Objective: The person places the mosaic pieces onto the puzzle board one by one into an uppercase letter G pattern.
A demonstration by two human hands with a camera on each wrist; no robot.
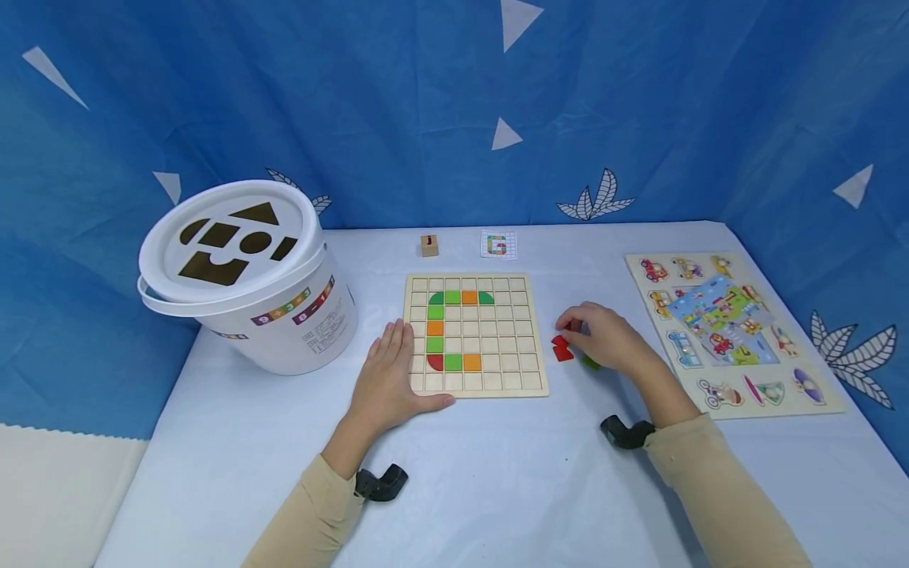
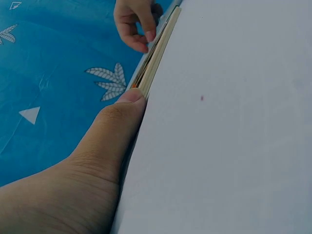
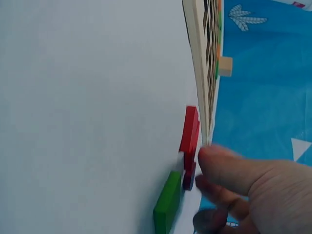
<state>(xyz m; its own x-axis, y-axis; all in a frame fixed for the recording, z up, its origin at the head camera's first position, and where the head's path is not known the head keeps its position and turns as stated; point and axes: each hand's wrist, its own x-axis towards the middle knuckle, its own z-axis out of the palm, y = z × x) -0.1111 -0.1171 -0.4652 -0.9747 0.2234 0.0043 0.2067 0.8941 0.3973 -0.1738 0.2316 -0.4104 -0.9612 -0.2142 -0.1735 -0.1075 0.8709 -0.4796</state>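
Observation:
A wooden grid board [image 1: 507,335] lies on the table with green, orange and red pieces set in a C-like pattern. My left hand [image 1: 389,379] rests along its left side, fingers straight, the thumb touching the front edge, as the left wrist view also shows. To the right of the board, my right hand [image 1: 604,335] hovers over loose red pieces [image 1: 562,349] and a green piece [image 1: 590,362]. In the right wrist view its thumb and fingers stand apart beside the red pieces [image 3: 190,131] and the green block [image 3: 167,202]; nothing shows between them.
A white bucket [image 1: 284,331] with a shape-cut lid stands at the left. Behind the board are a small wooden cube [image 1: 429,245] and a pattern card [image 1: 499,244]. A picture puzzle board [image 1: 656,296] lies at the right, with a blue illustrated sheet [image 1: 699,304] on it.

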